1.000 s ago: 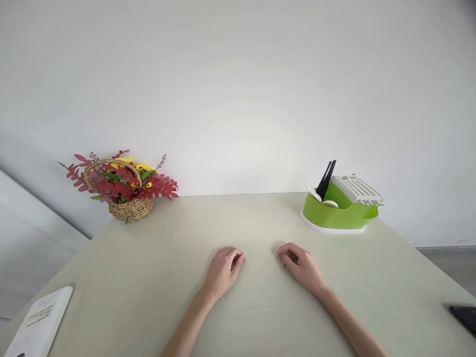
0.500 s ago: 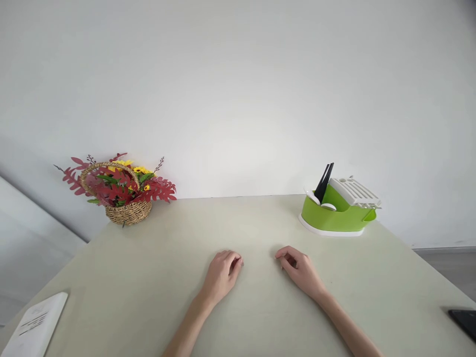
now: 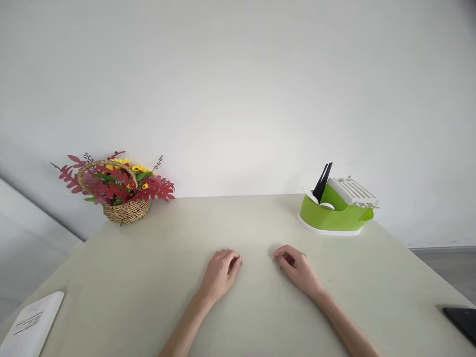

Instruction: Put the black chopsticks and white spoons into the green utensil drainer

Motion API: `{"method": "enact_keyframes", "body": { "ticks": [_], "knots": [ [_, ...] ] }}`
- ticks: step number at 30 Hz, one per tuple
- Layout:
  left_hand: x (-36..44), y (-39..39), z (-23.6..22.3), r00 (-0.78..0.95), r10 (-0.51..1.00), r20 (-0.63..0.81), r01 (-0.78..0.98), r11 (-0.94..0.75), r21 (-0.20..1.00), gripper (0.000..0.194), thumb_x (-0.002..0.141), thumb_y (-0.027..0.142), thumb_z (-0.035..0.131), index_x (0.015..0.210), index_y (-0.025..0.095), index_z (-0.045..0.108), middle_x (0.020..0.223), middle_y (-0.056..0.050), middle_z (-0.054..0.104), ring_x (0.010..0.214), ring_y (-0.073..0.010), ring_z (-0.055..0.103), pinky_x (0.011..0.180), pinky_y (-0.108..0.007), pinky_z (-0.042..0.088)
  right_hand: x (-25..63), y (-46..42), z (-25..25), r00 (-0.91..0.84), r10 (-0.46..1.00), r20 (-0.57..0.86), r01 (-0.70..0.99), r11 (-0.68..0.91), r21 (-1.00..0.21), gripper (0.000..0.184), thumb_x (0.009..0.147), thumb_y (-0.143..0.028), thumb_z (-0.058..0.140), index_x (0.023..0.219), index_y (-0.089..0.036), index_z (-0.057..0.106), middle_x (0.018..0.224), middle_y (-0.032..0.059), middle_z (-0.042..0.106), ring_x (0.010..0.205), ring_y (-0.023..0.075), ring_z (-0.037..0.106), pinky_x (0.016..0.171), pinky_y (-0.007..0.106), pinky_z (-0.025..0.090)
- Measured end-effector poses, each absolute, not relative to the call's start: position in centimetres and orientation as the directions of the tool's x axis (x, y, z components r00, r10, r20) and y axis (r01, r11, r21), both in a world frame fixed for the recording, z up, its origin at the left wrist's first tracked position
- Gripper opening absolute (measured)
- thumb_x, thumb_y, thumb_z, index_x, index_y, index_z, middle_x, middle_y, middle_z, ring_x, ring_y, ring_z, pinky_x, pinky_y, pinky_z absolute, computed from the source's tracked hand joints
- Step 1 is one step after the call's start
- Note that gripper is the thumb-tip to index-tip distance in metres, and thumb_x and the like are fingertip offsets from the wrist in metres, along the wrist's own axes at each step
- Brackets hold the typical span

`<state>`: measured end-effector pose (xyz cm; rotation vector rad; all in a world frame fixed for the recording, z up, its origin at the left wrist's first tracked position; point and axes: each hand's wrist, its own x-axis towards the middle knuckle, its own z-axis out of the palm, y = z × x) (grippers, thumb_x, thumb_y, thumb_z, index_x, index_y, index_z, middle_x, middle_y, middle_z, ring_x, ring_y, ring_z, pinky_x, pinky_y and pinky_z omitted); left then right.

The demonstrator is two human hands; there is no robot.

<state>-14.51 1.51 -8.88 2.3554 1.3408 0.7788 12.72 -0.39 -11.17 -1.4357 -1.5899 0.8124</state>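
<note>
One white box [image 3: 31,325] lies lower left and a dark slab [image 3: 461,321] lower right, perhaps out of the arms' way. At lower centre, the left hand [image 3: 220,272] and right hand [image 3: 298,269] rest on the table [image 3: 238,228], loosely curled, nothing showing in either; how tightly they close I cannot tell. Beyond, the rack [image 3: 330,218] at right seemingly props its black sticks [image 3: 322,184]; the basket [image 3: 127,212] stands at left.
</note>
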Motion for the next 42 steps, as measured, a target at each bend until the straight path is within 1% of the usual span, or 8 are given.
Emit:
{"method": "enact_keyframes", "body": {
  "ticks": [15, 22, 30, 36, 42],
  "knots": [
    [-14.46, 1.41, -8.7, 0.409, 0.849, 0.334, 0.675, -0.528, 0.516, 0.026, 0.105, 0.031, 0.047, 0.086, 0.024, 0.063, 0.083, -0.002, 0.071, 0.078, -0.019, 0.063, 0.08, -0.036, 0.049, 12.7, -0.35, -11.58, 0.011, 0.987, 0.159, 0.443, 0.138, -0.886, 0.024, 0.09, -0.038, 0.054, 0.09, -0.023, 0.072, 0.069, 0.0009, 0.067, 0.063, 0.0197, 0.06, 0.062, 0.032, 0.048],
    [-14.48, 1.43, -8.73, 0.408, 0.852, 0.328, 0.684, -0.523, 0.508, 0.025, 0.105, 0.03, 0.047, 0.086, 0.024, 0.062, 0.085, -0.002, 0.071, 0.08, -0.0193, 0.064, 0.08, -0.035, 0.049, 12.71, -0.43, -11.67, 0.02, 0.989, 0.149, 0.434, 0.126, -0.892, 0.023, 0.089, -0.037, 0.054, 0.091, -0.023, 0.073, 0.071, 0.0012, 0.068, 0.065, 0.0198, 0.061, 0.063, 0.032, 0.048],
    [-14.35, 1.46, -8.46, 0.414, 0.857, 0.308, 0.694, -0.516, 0.502, 0.029, 0.106, 0.034, 0.043, 0.086, 0.024, 0.061, 0.084, -0.003, 0.071, 0.079, -0.0199, 0.063, 0.08, -0.036, 0.05, 12.64, -0.47, -11.33, 0.017, 0.986, 0.168, 0.424, 0.145, -0.894, 0.022, 0.089, -0.036, 0.054, 0.089, -0.024, 0.072, 0.07, 0.0009, 0.067, 0.064, 0.0197, 0.06, 0.062, 0.032, 0.047],
    [-14.36, 1.39, -8.37, 0.409, 0.865, 0.289, 0.701, -0.501, 0.507, 0.024, 0.105, 0.03, 0.045, 0.085, 0.024, 0.058, 0.086, -0.002, 0.071, 0.081, -0.0196, 0.064, 0.082, -0.036, 0.049, 12.67, -0.42, -11.59, 0.007, 0.989, 0.148, 0.432, 0.131, -0.893, 0.023, 0.089, -0.037, 0.053, 0.09, -0.024, 0.072, 0.071, 0.0009, 0.067, 0.066, 0.0201, 0.06, 0.063, 0.031, 0.047],
    [-14.47, 1.53, -8.7, 0.412, 0.862, 0.294, 0.709, -0.506, 0.492, 0.022, 0.104, 0.028, 0.046, 0.086, 0.024, 0.058, 0.085, -0.001, 0.07, 0.08, -0.0193, 0.063, 0.081, -0.035, 0.048, 12.63, -0.42, -11.64, -0.004, 0.99, 0.141, 0.426, 0.129, -0.895, 0.023, 0.09, -0.036, 0.051, 0.091, -0.025, 0.071, 0.072, 0.0006, 0.066, 0.067, 0.0203, 0.059, 0.063, 0.031, 0.046]
  ]
}}
